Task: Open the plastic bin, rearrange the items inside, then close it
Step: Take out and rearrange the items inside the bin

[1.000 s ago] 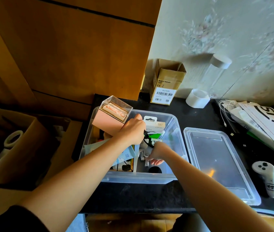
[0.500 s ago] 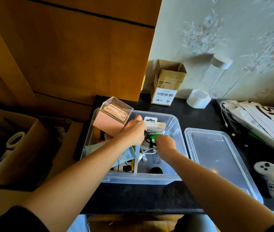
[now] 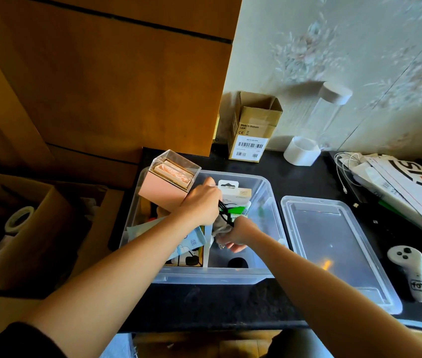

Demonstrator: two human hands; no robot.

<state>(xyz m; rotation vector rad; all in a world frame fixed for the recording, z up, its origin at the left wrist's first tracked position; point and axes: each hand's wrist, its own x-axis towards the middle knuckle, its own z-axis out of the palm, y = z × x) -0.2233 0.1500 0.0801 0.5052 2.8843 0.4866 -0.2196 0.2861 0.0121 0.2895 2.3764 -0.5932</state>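
The open plastic bin [image 3: 269, 197] sits mid-worktop, its lid [image 3: 333, 244] just right. Rearranging is in hand: the left hand [image 3: 200, 206] grips the pink box [image 3: 163, 189], the right hand [image 3: 238, 235] pinches a grey cloth [image 3: 220, 228]. Next, settle both flat.

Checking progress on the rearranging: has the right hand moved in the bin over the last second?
Yes. The right hand rose toward the bin's far wall, then dropped back toward the near wall, now gripping a grey cloth.
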